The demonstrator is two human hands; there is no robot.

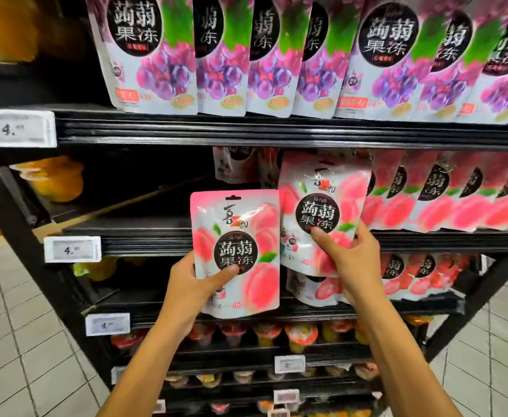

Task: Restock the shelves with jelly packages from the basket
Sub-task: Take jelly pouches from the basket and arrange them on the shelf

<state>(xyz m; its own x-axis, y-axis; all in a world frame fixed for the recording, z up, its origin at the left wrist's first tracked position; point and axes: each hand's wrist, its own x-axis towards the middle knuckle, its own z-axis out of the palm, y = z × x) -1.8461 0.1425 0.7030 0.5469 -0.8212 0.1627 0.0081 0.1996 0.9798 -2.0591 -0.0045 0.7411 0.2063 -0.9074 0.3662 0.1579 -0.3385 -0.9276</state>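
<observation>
Placing step, mid-restock. Each hand grips one peach jelly pack by its lower part, thumb on the front. The left hand holds the left pack upright, out in front of the middle shelf. The right hand has the right pack raised higher and slightly tilted at the left end of the peach row. Whether it touches the row, can't tell. Grape packs fill the shelf above. Basket not in view.

Next, probably: push the right pack back, stand it beside the row and let go. The left pack would then fit the dark gap to its left.
</observation>
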